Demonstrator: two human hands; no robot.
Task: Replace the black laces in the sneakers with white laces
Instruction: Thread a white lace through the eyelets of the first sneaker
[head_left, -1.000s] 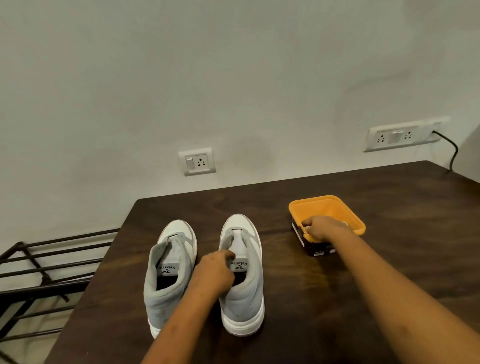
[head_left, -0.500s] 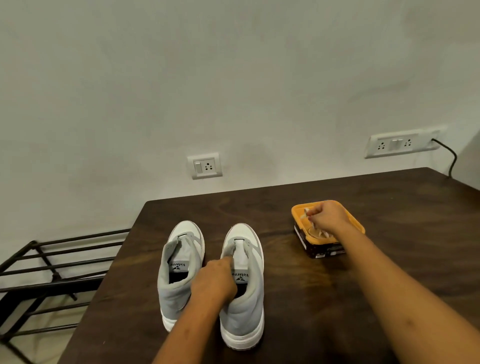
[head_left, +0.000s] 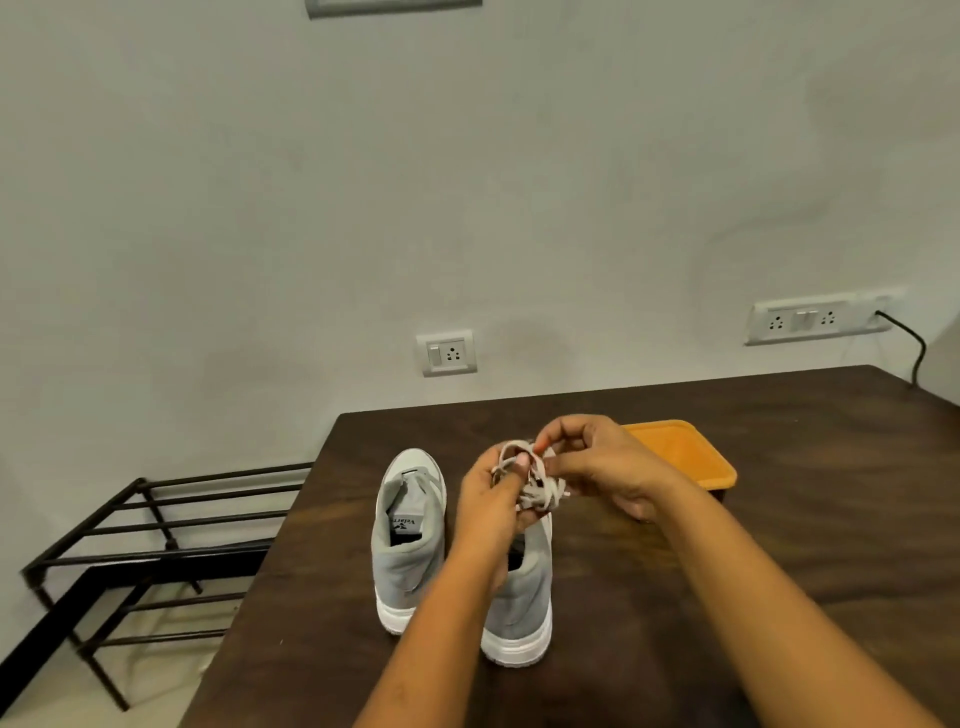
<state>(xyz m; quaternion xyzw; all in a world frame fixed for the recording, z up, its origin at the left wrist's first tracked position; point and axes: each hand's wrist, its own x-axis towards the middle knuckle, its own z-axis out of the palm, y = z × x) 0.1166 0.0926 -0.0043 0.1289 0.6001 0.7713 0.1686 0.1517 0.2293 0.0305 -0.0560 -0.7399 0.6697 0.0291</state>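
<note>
White laces (head_left: 535, 486), a loose tangled bundle, held up between both grips, just above the front of the right sneaker. Nearest, two bare forearms reaching in from the lower edge. Next, a pair of grey sneakers with white soles, heels toward the camera, side by side on the dark wooden surface (head_left: 779, 545): left sneaker (head_left: 410, 535) in full view, right sneaker (head_left: 522, 597) partly hidden behind the left forearm. Over it, left grip (head_left: 493, 499) curled round the bundle, thumb laid across the strands; right grip (head_left: 597, 462) pinching a loop at the top with thumb and forefinger, other fingers loosely bent. Just beyond the right grip, orange container (head_left: 691, 457) on the surface, near edge hidden by the wrist. Off to the left, lower down, black metal rack (head_left: 156, 525). Farthest, pale wall with a single socket plate (head_left: 448, 353) and a longer socket strip (head_left: 810, 318), black cable (head_left: 909, 338) plugged in at its end
</note>
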